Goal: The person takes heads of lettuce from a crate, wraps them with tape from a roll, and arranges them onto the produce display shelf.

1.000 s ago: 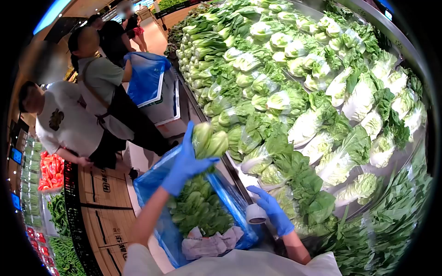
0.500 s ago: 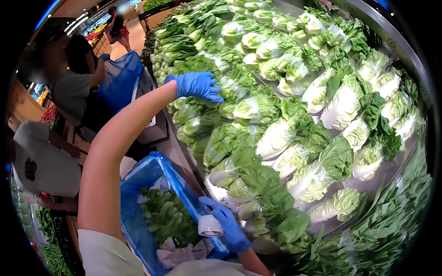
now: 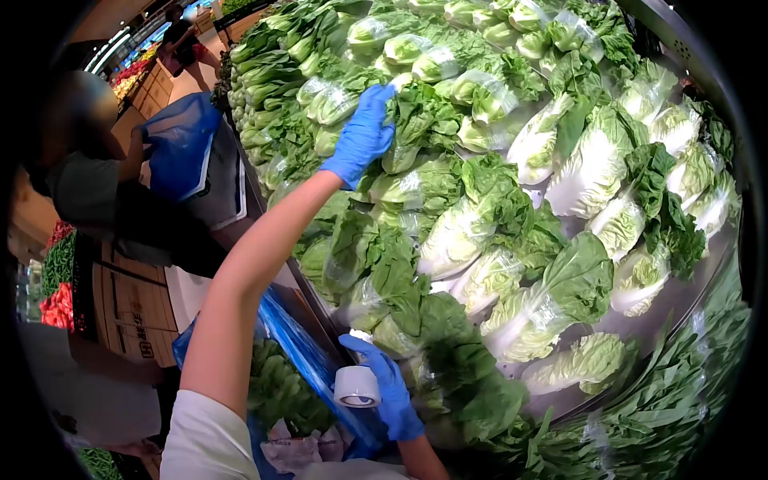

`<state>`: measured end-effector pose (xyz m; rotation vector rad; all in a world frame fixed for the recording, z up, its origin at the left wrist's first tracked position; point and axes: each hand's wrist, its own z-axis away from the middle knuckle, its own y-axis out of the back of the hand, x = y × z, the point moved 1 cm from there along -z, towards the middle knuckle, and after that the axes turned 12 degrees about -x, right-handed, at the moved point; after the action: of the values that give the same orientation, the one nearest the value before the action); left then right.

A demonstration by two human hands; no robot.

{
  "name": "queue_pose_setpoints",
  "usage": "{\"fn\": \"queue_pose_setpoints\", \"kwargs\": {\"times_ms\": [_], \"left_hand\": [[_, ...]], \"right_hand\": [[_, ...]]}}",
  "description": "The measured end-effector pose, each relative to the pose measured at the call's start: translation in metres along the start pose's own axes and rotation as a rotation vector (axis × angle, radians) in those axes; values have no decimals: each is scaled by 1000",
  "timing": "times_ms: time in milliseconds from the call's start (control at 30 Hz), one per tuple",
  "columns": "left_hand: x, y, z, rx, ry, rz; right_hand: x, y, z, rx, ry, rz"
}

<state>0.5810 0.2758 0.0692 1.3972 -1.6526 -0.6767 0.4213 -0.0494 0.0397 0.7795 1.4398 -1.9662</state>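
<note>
My left hand (image 3: 364, 136), in a blue glove, reaches across the display with its fingers curled round a head of leafy green lettuce (image 3: 424, 116). Its pale stem end shows just past my fingertips. Lower down, my right hand (image 3: 388, 392), also gloved in blue, is closed on a white roll of tape (image 3: 357, 387). A small white piece shows by its fingertips, too small to make out. Below that hand is a crate lined with blue plastic (image 3: 300, 340), holding leafy greens (image 3: 284, 388) and crumpled printed paper (image 3: 300, 448).
Napa cabbages (image 3: 596, 180) fill the right of the sloped display, above long-leaved greens (image 3: 640, 416). Bok choy (image 3: 260, 88) lies at the far left. A co-worker handles a blue bag (image 3: 184, 144) beside the display; another person's pale shirt (image 3: 88, 384) shows lower left.
My left hand has moved forward and right and closed on the lettuce. My right hand, still holding the tape, has shifted slightly left. The co-worker and blue bag have shifted in view.
</note>
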Motion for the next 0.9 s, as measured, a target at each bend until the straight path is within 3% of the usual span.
{"fn": "queue_pose_setpoints", "kwargs": {"times_ms": [33, 100, 167, 233, 300, 333, 367, 433, 467, 567, 633, 667, 700, 733, 767, 833, 867, 900], "left_hand": [[-11, -13, 10, 166, 217, 740], [-8, -20, 19, 152, 312, 739], [0, -28, 26, -249, 313, -148], [6, -33, 19, -207, 406, -130], [4, -30, 11, -186, 409, 45], [7, -29, 13, -128, 340, -183], [13, -23, 16, -126, 342, -177], [30, -2, 19, -178, 193, -483], [30, 0, 20, -323, 236, -441], [9, -19, 28, -305, 344, -181], [2, -14, 24, -372, 362, -63], [5, -12, 24, -379, 386, -63], [8, -11, 23, -386, 409, -65], [9, -10, 24, -324, 383, -49], [9, -9, 26, -319, 379, -50], [13, -7, 33, -113, 356, -12], [21, -4, 39, -5, 360, -64], [29, -2, 47, -3, 364, -59]], "right_hand": [[1, 0, 0, 1, 0, -2], [3, 1, -2, -32, 20, 36], [-1, -4, 1, -54, 79, 102], [-1, -8, 2, -75, 133, 168], [2, -10, 1, -36, 24, 82], [2, -10, 2, -32, 19, 87], [1, -9, 4, -41, 32, 103], [0, -8, 5, -47, 46, 115], [0, -8, 5, -64, 112, 295], [-2, -13, 4, -76, 162, 464], [-4, -16, 6, -52, 178, 250], [-2, -13, 7, -57, 31, 13], [4, -6, 9, -56, 28, 18], [7, -3, 9, -39, 196, 264], [10, 1, 9, -33, 237, 321], [10, 5, 7, -11, 319, 436], [-9, -6, 8, 105, 436, 579], [-15, -10, 8, 145, 409, 469]]}}
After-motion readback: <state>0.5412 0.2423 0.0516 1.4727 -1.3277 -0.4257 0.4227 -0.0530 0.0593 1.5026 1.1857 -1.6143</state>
